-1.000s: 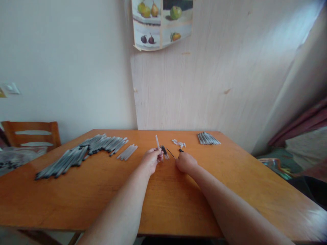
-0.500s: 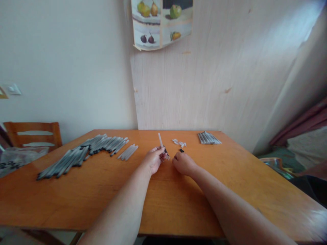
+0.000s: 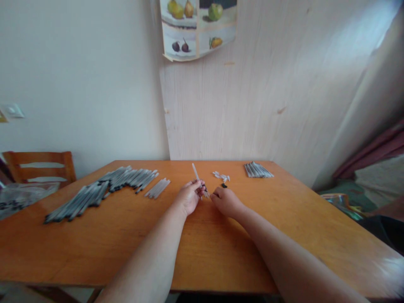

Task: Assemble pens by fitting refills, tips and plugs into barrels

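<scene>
My left hand (image 3: 190, 195) is closed around a slim pen (image 3: 195, 170), its pale translucent end pointing up and away from me. Dark and whitish parts show at the lower end, below my fingers. My right hand (image 3: 224, 200) is curled close to that lower end; its fingertips are pressed together, and whatever they pinch is hidden or too small to name. Just beyond the right hand lie small black pieces (image 3: 224, 185). Behind those are several small clear-white pieces (image 3: 221, 176).
On the left lies a large spread of grey pens with black ends (image 3: 82, 202). Beside it are several pale translucent tubes (image 3: 158, 188). A row of grey pens (image 3: 258, 170) lies at the table's (image 3: 284, 227) far right. A wooden chair (image 3: 41, 164) and plastic bag (image 3: 28, 195) stand left.
The pen in my left hand has tilted slightly to the left. My right hand has shifted a little left, closer to the pen's lower end.
</scene>
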A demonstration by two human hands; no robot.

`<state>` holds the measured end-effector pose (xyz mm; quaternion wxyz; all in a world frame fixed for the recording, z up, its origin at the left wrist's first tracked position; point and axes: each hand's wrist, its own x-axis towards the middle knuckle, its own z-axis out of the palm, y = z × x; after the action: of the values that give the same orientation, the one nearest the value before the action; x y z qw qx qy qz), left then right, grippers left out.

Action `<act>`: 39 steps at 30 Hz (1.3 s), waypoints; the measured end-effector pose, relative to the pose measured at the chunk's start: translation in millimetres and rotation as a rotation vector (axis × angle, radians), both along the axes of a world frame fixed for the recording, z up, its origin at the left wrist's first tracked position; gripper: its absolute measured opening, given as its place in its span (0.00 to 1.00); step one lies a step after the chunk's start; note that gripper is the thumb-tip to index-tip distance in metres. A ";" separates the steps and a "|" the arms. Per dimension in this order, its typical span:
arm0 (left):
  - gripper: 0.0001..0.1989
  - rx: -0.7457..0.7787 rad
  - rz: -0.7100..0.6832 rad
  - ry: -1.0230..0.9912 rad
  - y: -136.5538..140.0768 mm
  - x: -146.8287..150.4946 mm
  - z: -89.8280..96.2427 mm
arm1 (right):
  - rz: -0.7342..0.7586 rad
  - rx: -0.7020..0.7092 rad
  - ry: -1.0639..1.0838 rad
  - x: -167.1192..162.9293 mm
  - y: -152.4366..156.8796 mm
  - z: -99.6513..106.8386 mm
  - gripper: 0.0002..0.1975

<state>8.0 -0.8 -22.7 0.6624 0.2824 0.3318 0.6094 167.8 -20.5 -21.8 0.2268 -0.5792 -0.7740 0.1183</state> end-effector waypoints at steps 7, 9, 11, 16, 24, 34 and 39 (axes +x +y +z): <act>0.07 -0.070 0.196 -0.092 9.3 -12.7 1.5 | 0.042 0.053 0.224 6.9 -2.7 1.7 0.16; 0.07 -0.092 0.220 -0.103 11.0 -18.3 1.1 | 0.103 0.030 0.273 6.3 -7.2 4.5 0.17; 0.07 -0.115 0.233 -0.113 12.1 -22.6 1.0 | 0.160 0.009 0.285 5.0 -11.2 7.1 0.17; 0.06 -0.156 0.258 -0.140 14.2 -25.9 1.9 | 0.248 0.002 0.258 3.2 -14.5 8.7 0.15; 0.07 -0.168 0.256 -0.156 14.9 -26.6 0.9 | 0.273 -0.036 0.275 2.7 -16.6 9.0 0.13; 0.08 -0.180 0.269 -0.149 16.0 -27.8 0.2 | 0.294 -0.024 0.295 2.0 -16.9 5.9 0.13; 0.07 -0.186 0.270 -0.136 16.8 -28.6 -1.0 | 0.303 -0.018 0.287 1.4 -16.3 5.1 0.13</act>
<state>-20.6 16.0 -23.7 0.6189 0.1308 0.3759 0.6772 169.2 -36.7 -16.7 0.3095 -0.4354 -0.8108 0.2392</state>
